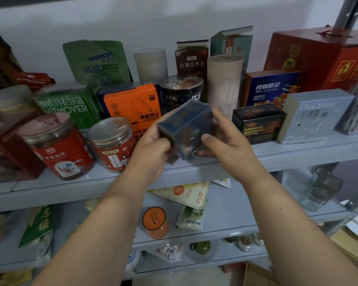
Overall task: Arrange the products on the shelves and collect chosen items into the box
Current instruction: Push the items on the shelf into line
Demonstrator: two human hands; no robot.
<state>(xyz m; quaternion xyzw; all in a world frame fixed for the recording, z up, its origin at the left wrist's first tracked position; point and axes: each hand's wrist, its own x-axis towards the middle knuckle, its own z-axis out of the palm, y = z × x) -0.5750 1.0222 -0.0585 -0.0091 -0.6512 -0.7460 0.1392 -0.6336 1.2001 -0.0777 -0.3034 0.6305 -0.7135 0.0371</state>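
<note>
**A:** Which step was in hand?

**B:** The person held a dark blue box in the air, just in front of the upper shelf, between a red jar and a black box. The left hand had its fingers curled around the near end. The right hand gripped the other side, with the thumb on the front face.

**A:** Was it going in or coming out?

**B:** I could not tell. There seemed to be a gap behind it, in front of the orange box, so I judged it was being placed.

**A:** What did the next move call for?

**B:** To turn the tilted box level and slide it in without pushing the jar.

**A:** And the surroundings?

**B:** Grey shelves, very crowded, stood against a pale wall. The lower shelf carried loose sachets. A brown carton showed at the bottom, but I was not sure it was the collecting box.
</note>
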